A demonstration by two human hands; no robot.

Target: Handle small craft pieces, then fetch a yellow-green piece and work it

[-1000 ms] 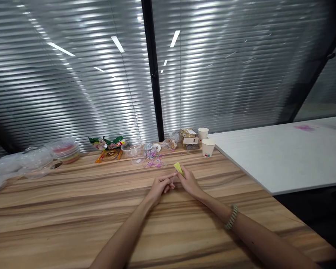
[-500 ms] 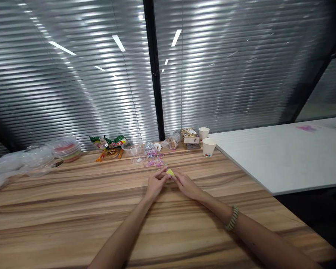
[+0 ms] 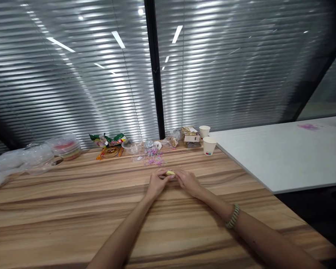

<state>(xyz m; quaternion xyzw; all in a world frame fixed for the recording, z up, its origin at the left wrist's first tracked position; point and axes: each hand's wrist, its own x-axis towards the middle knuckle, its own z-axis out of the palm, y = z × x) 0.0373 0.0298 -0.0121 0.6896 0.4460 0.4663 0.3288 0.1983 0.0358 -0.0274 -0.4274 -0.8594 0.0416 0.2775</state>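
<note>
A small yellow piece (image 3: 170, 173) is pinched between my two hands above the wooden table (image 3: 100, 209). My left hand (image 3: 157, 182) grips its left side, thumb reaching in from below. From the right, my right hand (image 3: 188, 182) closes its fingers on the other side. The fingertips of both hands nearly touch and partly hide the piece. Just beyond them, small pink and purple bits (image 3: 156, 161) lie scattered on the wood, beside a clear container with more of them (image 3: 150, 148).
Along the back edge stand two paper cups (image 3: 210, 146), a box (image 3: 190, 137), clear bowls (image 3: 133, 147), green snack packets (image 3: 112, 139) and an orange packet (image 3: 109, 152). Stacked plastic containers (image 3: 67, 147) and clear bags (image 3: 35, 158) are at left. A white table (image 3: 282, 157) adjoins on the right.
The yellow piece now looks flatter and narrower between my fingers. My right hand's fingers have curled further over it, and the view has shifted slightly.
</note>
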